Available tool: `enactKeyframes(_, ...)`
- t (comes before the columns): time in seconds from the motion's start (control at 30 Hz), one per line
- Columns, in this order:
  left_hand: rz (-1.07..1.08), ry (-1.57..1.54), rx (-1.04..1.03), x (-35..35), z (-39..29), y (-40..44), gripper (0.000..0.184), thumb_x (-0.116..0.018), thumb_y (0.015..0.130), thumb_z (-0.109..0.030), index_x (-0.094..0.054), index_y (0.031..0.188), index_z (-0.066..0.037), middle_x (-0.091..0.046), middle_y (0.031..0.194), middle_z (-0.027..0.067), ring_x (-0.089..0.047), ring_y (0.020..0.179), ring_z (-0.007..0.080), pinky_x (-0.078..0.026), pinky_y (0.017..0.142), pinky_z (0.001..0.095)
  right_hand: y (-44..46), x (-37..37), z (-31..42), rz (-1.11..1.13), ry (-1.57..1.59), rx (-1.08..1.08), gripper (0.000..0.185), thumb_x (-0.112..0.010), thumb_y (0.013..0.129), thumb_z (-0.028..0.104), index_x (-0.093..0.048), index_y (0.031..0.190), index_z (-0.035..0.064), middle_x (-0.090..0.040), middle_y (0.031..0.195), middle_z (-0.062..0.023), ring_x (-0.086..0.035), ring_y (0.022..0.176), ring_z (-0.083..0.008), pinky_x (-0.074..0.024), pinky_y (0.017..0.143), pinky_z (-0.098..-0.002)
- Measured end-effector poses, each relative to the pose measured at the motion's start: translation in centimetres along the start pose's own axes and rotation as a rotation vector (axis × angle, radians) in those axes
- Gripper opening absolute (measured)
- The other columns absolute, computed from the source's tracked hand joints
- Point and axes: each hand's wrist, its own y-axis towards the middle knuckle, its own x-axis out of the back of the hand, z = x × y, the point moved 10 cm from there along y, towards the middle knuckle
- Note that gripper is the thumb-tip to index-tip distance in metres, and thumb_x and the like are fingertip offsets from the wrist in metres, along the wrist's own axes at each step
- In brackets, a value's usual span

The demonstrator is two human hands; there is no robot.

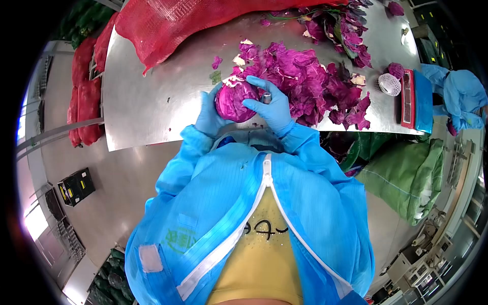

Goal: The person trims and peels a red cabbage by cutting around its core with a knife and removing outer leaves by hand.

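Note:
A round red cabbage (237,102) is held above the near edge of the steel table, its pale cut stem end facing away from me. My left hand (209,115), in a blue glove, cups the cabbage from the left side. My right hand (273,105), gloved too, is curled around a short metal-ended tool (267,97), most of it hidden in the palm. Thumb and forefinger of that hand reach to the right side of the cabbage. Just beyond and to the right lies a heap of loose purple cabbage leaves (300,76).
A red mesh sack (178,25) lies across the table's (157,96) far left. At the right stand a white foam net (389,85) and a red-and-blue box (417,101). A green woven sack (406,178) sits below the right edge. Another person's blue sleeve (460,94) shows far right.

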Motion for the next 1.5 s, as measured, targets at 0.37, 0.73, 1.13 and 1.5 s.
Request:
enactKeyframes(0.37, 0.188, 0.029, -0.027, 0.1, 1.4, -0.2, 0.083, -0.071, 0.075, -0.031, -0.027, 0.14, -0.003, -0.047, 0.131, 0.0215, -0.053, 0.116, 0.0349, -0.047, 0.096, 0.0477, -0.9, 0.0, -0.4, 0.058, -0.371, 0.085, 0.065, -0.082, 0.068, 0.027, -0.056, 0.124, 0.0072, -0.039, 0.066, 0.0051, -0.029, 0.059, -0.0051, -0.0294, 0.052, -0.0216)
enactKeyframes(0.73, 0.109, -0.012, 0.012, 2.7, 2.5, 0.8, 0.077, -0.071, 0.075, -0.018, -0.027, 0.137, -0.006, -0.044, 0.13, 0.0186, -0.051, 0.117, 0.0324, -0.047, 0.097, 0.0461, -1.5, -0.4, 2.0, 0.043, -0.691, 0.366, 0.039, -0.071, 0.079, 0.022, -0.064, 0.115, 0.0104, -0.061, 0.12, -0.0107, -0.062, 0.105, -0.0238, -0.0508, 0.087, -0.0317)
enactKeyframes(1.13, -0.077, 0.406, -0.303, 4.3, 0.3, 1.8, 0.074, -0.08, 0.065, -0.007, -0.037, 0.125, -0.007, -0.052, 0.12, 0.0139, -0.055, 0.11, 0.0263, -0.049, 0.094, 0.0395, -3.2, -1.9, 3.5, 0.035, -1.031, 0.664, 0.028, -0.066, 0.066, 0.006, -0.063, 0.094, 0.0106, -0.066, 0.094, -0.0059, -0.066, 0.07, -0.0231, -0.0516, 0.056, -0.031)
enactKeyframes(1.5, -0.103, 0.23, -0.118, 2.6, 0.4, -0.2, 0.07, -0.075, 0.068, -0.011, -0.036, 0.126, -0.004, -0.05, 0.121, 0.017, -0.054, 0.11, 0.031, -0.048, 0.094, 0.0455, 1.8, 4.7, 4.5, -0.332, -0.721, 0.328, 0.043, -0.073, 0.078, 0.03, -0.063, 0.114, 0.0088, -0.063, 0.095, -0.0101, -0.063, 0.076, -0.0227, -0.0504, 0.067, -0.0323)
